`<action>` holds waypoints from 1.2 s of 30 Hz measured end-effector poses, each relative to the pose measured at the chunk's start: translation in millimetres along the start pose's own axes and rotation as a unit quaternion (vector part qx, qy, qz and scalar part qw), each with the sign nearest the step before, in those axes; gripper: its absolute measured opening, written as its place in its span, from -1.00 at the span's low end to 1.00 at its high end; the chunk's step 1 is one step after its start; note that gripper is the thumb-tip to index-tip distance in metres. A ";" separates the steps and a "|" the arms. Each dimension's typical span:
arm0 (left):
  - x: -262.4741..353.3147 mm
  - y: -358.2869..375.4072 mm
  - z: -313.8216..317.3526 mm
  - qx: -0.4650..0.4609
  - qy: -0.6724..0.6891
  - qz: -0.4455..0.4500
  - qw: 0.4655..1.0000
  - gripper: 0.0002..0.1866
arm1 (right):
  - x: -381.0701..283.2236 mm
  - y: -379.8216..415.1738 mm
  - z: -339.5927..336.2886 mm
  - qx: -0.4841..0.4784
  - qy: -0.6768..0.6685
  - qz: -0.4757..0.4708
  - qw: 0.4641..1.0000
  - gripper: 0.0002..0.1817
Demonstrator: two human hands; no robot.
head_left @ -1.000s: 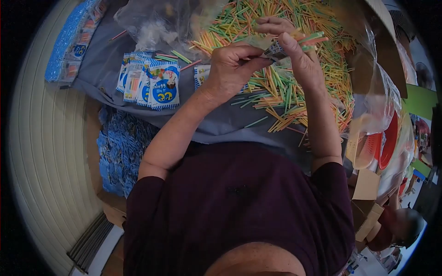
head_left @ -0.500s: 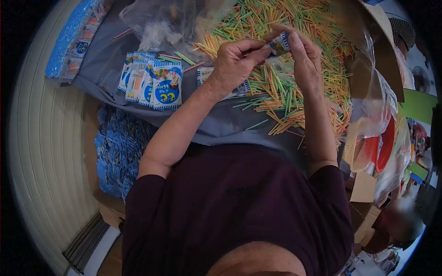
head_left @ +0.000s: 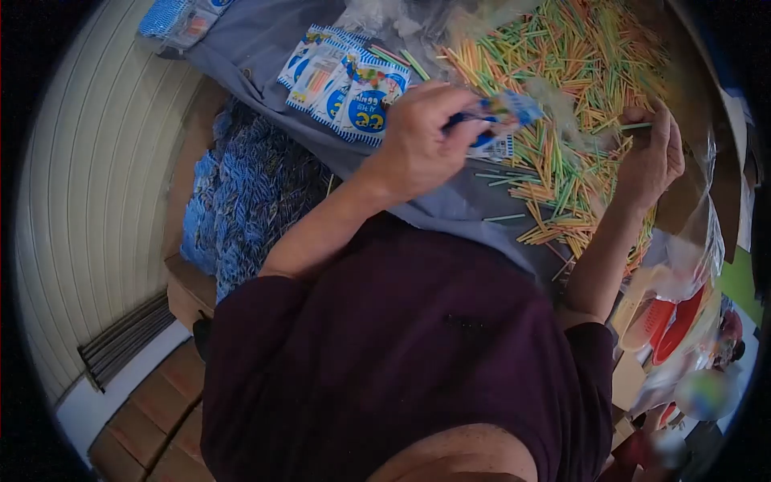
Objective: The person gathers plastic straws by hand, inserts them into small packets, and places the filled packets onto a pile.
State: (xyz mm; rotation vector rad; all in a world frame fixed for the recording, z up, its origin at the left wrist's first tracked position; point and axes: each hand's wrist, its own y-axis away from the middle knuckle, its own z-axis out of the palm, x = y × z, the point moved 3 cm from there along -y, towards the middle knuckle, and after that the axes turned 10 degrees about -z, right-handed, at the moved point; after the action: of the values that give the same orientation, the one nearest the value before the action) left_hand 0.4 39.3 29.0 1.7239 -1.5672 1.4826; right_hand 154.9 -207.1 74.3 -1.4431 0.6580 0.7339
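Note:
My left hand (head_left: 422, 145) is closed on a small blue-and-white printed packet (head_left: 514, 111), blurred by motion, whose far end sticks out past the fingers. Off to the right, my right hand (head_left: 652, 161) pinches a thin green stick (head_left: 637, 126) between thumb and fingers. Under and around it spreads a big pile of thin sticks (head_left: 578, 80) in green, orange, yellow and pink. Several matching packets (head_left: 365, 100) lie overlapping on the grey cloth (head_left: 450, 197), left of my left hand. Another packet (head_left: 499, 149) lies flat, partly hidden behind that hand.
A bundle of blue packet strips (head_left: 249, 193) fills a cardboard box below the cloth's left edge. Clear plastic (head_left: 385, 18) lies at the back. Red and cream plastic baskets (head_left: 679, 325) stand at right. More packaged strips (head_left: 173, 20) rest at the far left corner.
My right hand has come off the packet, moved right, and now pinches a green stick. The packet stays in my left hand. The whole view has shifted, with the cloth appearing further right and up.

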 end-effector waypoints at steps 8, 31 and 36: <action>-40.0 22.4 -66.0 0.043 -0.394 -0.041 0.917 -0.23 | 50.7 -16.1 -62.9 -0.177 0.435 -0.151 0.870 -0.69; -9.2 19.3 27.1 -0.074 -0.192 0.145 0.968 -0.87 | 107.7 -30.1 -27.4 -0.371 0.659 0.134 0.640 -0.51; -5.7 14.8 22.9 -0.121 -0.140 0.066 0.981 -0.87 | 121.9 -31.0 -62.0 -0.311 0.590 -0.045 0.743 -0.59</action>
State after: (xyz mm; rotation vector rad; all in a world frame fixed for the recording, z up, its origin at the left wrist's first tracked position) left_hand -1.7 18.7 10.3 1.7701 -1.9492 1.0836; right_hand 257.6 -262.9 -3.1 -2.5465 1.3552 -0.2140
